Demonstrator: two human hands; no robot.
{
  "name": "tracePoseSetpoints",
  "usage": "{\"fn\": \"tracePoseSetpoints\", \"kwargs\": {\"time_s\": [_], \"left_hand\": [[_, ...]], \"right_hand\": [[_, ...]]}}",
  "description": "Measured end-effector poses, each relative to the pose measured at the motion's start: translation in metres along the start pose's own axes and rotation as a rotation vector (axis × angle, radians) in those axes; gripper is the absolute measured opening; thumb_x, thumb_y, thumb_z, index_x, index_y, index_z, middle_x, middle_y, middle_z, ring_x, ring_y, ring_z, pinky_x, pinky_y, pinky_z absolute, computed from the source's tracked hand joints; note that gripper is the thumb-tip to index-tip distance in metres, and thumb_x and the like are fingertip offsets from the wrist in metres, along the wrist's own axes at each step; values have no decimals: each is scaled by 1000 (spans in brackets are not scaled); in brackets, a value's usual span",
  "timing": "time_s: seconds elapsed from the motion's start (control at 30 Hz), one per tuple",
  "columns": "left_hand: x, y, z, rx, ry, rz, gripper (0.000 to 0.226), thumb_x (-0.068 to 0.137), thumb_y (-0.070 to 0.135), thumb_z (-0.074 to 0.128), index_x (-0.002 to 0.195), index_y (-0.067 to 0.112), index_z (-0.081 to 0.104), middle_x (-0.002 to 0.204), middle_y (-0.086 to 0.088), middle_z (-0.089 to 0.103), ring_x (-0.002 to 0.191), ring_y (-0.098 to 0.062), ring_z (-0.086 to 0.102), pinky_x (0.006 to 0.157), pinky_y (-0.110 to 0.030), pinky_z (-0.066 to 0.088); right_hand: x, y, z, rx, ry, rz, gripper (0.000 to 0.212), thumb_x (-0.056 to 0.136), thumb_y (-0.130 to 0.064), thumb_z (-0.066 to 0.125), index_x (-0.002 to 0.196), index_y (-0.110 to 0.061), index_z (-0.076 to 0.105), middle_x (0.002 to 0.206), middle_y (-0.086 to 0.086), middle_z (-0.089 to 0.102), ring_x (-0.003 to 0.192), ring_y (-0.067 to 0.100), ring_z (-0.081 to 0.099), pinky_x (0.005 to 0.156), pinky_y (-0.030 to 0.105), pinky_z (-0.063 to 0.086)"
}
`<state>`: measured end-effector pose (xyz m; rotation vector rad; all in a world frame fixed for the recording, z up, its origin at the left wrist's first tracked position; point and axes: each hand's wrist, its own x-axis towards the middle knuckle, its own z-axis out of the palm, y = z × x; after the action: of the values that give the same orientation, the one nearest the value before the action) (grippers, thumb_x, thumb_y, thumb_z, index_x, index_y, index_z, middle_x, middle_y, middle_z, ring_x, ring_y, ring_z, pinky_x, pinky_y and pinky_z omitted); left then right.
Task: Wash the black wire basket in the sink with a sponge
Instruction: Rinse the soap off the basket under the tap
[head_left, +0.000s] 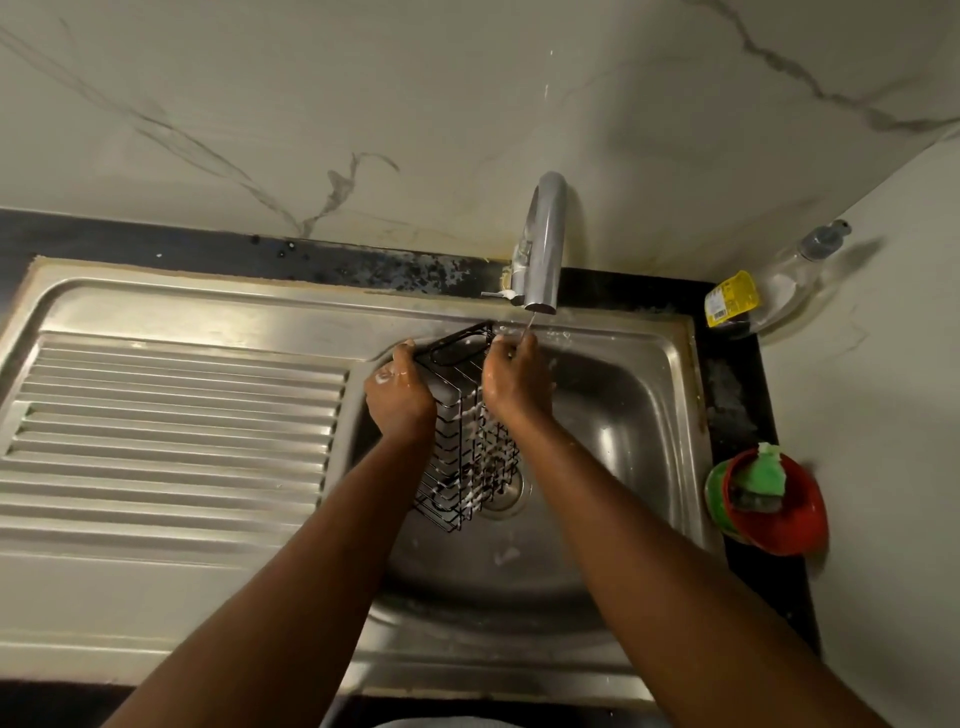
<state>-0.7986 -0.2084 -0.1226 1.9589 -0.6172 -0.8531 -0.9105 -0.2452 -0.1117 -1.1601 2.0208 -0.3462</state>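
Note:
The black wire basket (464, 457) hangs upright over the steel sink bowl (613, 415), streaked with white foam. My left hand (401, 397) grips its upper left rim. My right hand (514, 387) grips the upper right rim, directly under the faucet spout (543, 249), where a thin stream of water runs onto it. The green sponge (761, 470) lies in a red bowl (784, 514) on the counter to the right, in neither hand.
A ribbed steel drainboard (171, 436) fills the left side. In the back right corner lies a clear soap dispenser bottle with a yellow label (763, 296). The drain (506, 488) sits below the basket. A marble wall rises behind.

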Motion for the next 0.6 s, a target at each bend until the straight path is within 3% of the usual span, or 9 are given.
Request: {"fn": "tracePoseSetpoints", "kwargs": {"time_s": [0.07,0.13,0.2,0.27,0.33,0.43,0.5,0.57,0.6], "left_hand": [[1,-5,-2,76,-34,80,34,112,20,37,118,14,70,103,-14,71,87,-23,68,80,-40,59],[2,-8,-6,87,-98,129,36,110,16,35,125,10,68,110,-23,70,97,-38,68,88,-53,61],[5,-11,-12,123,-169,165,33,109,10,38,127,7,66,112,-26,70,101,-41,67,91,-51,60],[13,-12,-19,35,-249,130,35,112,15,35,115,6,69,93,-20,72,85,-34,68,75,-38,57],[24,-5,-29,-76,-361,45,40,114,22,34,99,10,69,74,-9,67,66,-22,61,59,-31,49],[43,17,-36,65,-595,145,35,113,25,41,97,9,68,80,-10,65,65,-15,61,62,-31,50],[43,33,-28,289,-691,252,42,111,35,40,93,10,68,80,-7,64,69,-18,61,63,-32,48],[31,41,-16,406,-567,309,48,112,41,38,80,16,63,73,-3,61,67,-20,57,60,-32,41],[25,41,-12,416,-446,311,51,112,45,38,73,20,59,70,-4,60,65,-21,56,59,-33,41]], "right_hand": [[10,-9,-14,191,-184,182,69,108,-61,18,150,-13,44,146,20,51,129,34,53,103,41,45],[15,-13,-31,352,-375,264,60,110,-51,24,148,-9,44,153,20,46,137,37,46,109,44,39],[16,-12,-41,330,-442,244,55,111,-45,29,150,-9,42,151,18,45,140,36,42,107,44,37],[15,-13,-42,305,-437,175,52,112,-44,30,148,-9,44,132,14,52,126,31,50,97,40,38],[15,-13,-41,291,-430,131,53,111,-47,30,147,-11,47,129,13,56,109,24,53,94,39,42],[18,-14,-41,245,-420,81,53,109,-49,35,145,-12,49,131,12,58,108,21,53,94,38,43],[18,-18,-37,144,-395,20,54,108,-51,37,141,-12,53,130,10,60,103,19,56,83,36,44],[11,-27,-34,-56,-320,-78,53,108,-50,36,136,-10,56,128,13,63,95,21,59,70,33,42],[7,-32,-32,-201,-274,-156,50,109,-44,34,134,-7,57,127,16,63,99,25,61,72,34,44]]}}
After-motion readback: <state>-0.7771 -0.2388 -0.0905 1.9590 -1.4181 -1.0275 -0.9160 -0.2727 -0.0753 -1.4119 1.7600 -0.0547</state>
